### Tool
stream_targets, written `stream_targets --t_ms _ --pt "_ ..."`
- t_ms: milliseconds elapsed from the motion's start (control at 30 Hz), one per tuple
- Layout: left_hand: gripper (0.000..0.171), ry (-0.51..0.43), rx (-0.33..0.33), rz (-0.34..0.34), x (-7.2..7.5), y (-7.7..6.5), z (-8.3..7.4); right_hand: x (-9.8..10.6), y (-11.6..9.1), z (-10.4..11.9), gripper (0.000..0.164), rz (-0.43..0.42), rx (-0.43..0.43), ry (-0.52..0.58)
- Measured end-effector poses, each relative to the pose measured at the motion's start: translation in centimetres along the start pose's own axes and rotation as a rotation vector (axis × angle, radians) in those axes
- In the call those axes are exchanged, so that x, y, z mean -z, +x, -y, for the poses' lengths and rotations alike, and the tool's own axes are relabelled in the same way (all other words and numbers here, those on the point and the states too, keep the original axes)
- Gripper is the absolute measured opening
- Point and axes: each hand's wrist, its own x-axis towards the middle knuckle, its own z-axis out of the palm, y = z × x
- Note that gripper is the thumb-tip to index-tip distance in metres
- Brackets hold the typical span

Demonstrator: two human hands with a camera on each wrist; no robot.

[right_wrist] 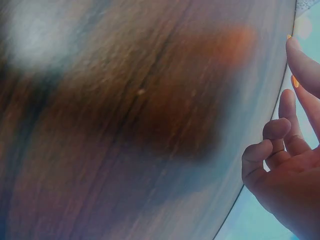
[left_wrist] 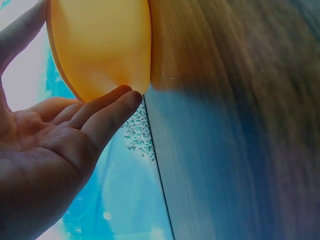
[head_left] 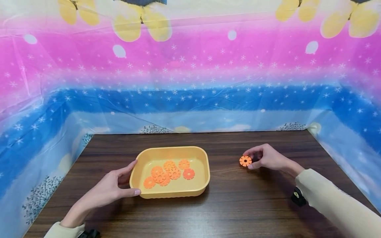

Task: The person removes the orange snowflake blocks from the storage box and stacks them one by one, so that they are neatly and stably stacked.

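Fingers of R hand clamped on orange disc; L hand gripping yellow tub

R thumb + index pinch disc by its edge, to R of tub & well apart from it, over dark wood surface. Disc is round & notched, w/ hole in ctr., flat side toward head cam. R wrist view: other fingers bent, w/ gaps b/w; only thin orange slivers show near thumb + index tips, surface blurred.

L fingers stretch along outer wall at tub's L end, L thumb at rim by near L corner, so that end is held b/w them. L wrist view: fingertips touching wall.

Tub sits on surface, approx. mid, w/ notched discs inside, mostly orange, several overlapping. One redder disc lies R of pile, just in front of another orange one.

Bkgd: printed cloth, pink + blue bands, white snowflakes, yellow butterflies up top. Pale sleeves on both arms; blk. item at R wrist.
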Motion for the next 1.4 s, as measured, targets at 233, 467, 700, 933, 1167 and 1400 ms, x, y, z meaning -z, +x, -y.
stream_targets --t_ms 233,467,700,933,1167,1400 --pt "0.094 0.004 0.003 -0.001 0.0 0.0 0.1 0.1 -0.3 -0.3 0.040 -0.014 0.005 -0.032" --pt "0.093 0.004 -0.012 -0.003 0.0 0.1 0.2 0.1 -0.4 -0.5 0.039 -0.019 -0.007 -0.046" --pt "0.093 -0.003 -0.010 -0.004 0.0 0.1 0.3 -0.3 -0.3 -0.7 0.041 -0.010 -0.021 -0.012" --pt "0.093 -0.009 0.000 0.001 0.0 0.1 0.2 -0.5 -0.2 -0.8 0.041 -0.007 -0.021 -0.023" --pt "0.093 -0.012 0.005 0.001 0.0 0.0 0.1 -0.9 -0.1 -0.8 0.043 -0.008 -0.034 -0.051" --pt "0.093 -0.001 0.003 -0.001 0.0 0.0 -0.1 -1.3 0.3 -0.7 0.043 -0.007 -0.044 -0.067"
